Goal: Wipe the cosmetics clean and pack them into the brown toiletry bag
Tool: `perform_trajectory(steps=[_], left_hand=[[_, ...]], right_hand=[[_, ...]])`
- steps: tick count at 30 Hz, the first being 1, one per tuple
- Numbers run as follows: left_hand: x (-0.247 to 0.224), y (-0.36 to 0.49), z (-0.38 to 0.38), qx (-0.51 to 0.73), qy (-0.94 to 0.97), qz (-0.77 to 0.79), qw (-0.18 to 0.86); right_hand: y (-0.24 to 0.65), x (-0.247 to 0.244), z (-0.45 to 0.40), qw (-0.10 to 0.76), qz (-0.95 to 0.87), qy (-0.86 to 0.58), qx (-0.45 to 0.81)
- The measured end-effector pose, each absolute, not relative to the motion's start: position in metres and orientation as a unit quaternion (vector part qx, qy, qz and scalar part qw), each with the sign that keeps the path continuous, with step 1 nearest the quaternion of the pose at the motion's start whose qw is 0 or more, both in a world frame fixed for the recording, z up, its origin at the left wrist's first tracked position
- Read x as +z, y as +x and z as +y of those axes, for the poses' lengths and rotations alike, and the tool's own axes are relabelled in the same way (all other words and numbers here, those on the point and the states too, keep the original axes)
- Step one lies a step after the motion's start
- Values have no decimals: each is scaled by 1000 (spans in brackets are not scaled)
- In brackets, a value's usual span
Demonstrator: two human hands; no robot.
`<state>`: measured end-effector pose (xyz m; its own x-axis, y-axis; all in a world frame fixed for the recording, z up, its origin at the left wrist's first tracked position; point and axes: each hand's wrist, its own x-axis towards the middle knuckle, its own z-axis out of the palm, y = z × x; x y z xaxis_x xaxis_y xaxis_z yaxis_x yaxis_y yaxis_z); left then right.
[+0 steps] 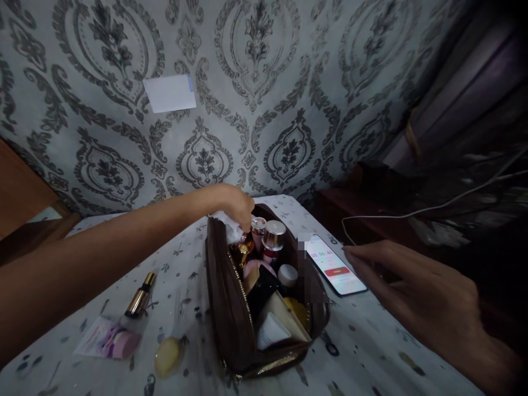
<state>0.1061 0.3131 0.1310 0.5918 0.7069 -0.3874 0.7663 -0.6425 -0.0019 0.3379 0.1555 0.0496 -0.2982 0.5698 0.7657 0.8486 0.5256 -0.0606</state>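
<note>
A brown zip bag [229, 330] stands unzipped on the table, packed with cosmetics. My left hand [235, 206] reaches over its far left rim, fingers bent down and closed on a crumpled white tissue or cloth [231, 228]; the fingertips are partly hidden. Close to them are a gold-trimmed bottle [244, 253] and a silver-capped jar [274, 235]. Deeper in the bag lie a grey-lidded pot [287, 275], a black item [262, 289] and a white tube [273, 330]. My right hand [416, 280], fingers stretched forward and holding nothing visible, hovers beside a lit phone [338, 269].
Left of the bag lie a gold-and-black bottle [141, 295], a pink-capped tube [109, 339] and a round yellowish item [167, 356]. A white cable [388, 214] runs at the right. Patterned wallpaper [256, 137] rises behind the table, with a white card [170, 93] on it.
</note>
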Motion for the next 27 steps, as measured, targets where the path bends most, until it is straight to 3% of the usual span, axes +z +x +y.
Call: perform_trajectory(steps=[3,9,16,23,27], left_hand=[[132,107,314,-248,873,413,73],[136,107,312,-250,861,428,111],[142,95,319,-219,852,442,176],[135,87,331,-149,909,357,154],[145,79,325,-102,901,387,165]], right_hand=[[340,48,158,373,-792,-439,-201],[342,49,158,383,-795,-414,-223],[345,45,153,394,-794,-424,-186],[345,36,150,405,-780,-447,-165],[346,33,145,418,-773,-453,-151]])
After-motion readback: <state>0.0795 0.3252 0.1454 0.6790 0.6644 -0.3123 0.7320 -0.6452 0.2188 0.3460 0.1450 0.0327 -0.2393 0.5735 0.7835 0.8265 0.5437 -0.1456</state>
